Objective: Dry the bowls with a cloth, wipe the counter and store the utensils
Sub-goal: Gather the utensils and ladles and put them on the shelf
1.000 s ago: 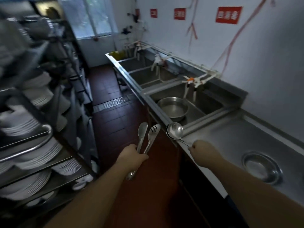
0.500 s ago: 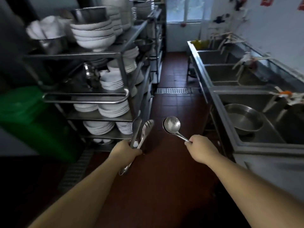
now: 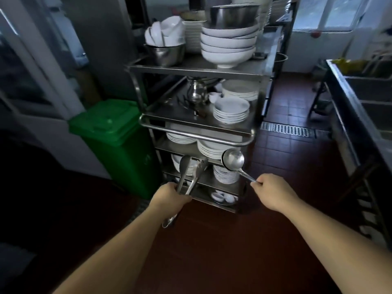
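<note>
Your left hand (image 3: 169, 195) is curled round a pair of metal tongs (image 3: 192, 172), whose arms point up and away from you while the looped end sticks out below your fist. Your right hand (image 3: 272, 192) pinches the handle of a steel ladle (image 3: 233, 160), with its round cup raised and tilted toward the left. Both utensils hang in the air just in front of a steel trolley (image 3: 197, 135). The tongs and the ladle cup are apart, side by side at the level of the trolley's lower shelves.

Stacks of white plates (image 3: 231, 111) fill the shelves, with a metal pitcher (image 3: 196, 92) on the second tier. On top, white bowls (image 3: 228, 42) are stacked under a steel bowl (image 3: 233, 14). A green bin (image 3: 118, 141) stands just left of the trolley. At the right edge runs a steel sink unit (image 3: 360, 107) over red floor tiles (image 3: 286, 149). No writing or label here is sharp enough to read.
</note>
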{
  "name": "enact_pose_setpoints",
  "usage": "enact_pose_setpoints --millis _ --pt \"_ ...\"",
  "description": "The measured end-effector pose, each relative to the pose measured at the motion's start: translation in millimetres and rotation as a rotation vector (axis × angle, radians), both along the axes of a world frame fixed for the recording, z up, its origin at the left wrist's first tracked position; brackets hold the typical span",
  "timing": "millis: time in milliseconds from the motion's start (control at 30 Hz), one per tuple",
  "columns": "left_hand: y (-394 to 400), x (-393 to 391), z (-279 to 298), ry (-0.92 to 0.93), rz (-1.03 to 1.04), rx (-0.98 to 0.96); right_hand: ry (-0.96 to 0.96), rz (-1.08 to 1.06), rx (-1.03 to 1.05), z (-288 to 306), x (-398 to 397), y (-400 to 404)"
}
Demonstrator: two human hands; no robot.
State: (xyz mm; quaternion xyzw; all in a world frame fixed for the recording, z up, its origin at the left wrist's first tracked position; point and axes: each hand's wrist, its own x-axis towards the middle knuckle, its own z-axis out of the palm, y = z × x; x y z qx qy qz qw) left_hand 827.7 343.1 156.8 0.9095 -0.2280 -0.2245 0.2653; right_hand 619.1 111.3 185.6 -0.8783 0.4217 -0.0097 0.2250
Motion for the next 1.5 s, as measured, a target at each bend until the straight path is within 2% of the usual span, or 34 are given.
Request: enact_pose_setpoints --millis 333,867,1067,1300,1500 --pt "4 160 15 0.0 -0.01 0.035 -0.017 0.025 0.03 2 155 -5" --pt "-127 325 44 -0.088 -0.001 0.182 -0.052 0.187 0.019 -8 344 -173" --pt "-169 378 47 -0.152 -0.112 0.26 -0.042 0.195 0.03 -22 381 -205" --pt "-231 447 48 -0.347 -0.341 0.326 -0.052 0.15 -0.021 -31 404 -230" --pt "-275 520 24 -0.442 -0.556 0.291 -0.037 0.108 0.044 -27 429 -235"
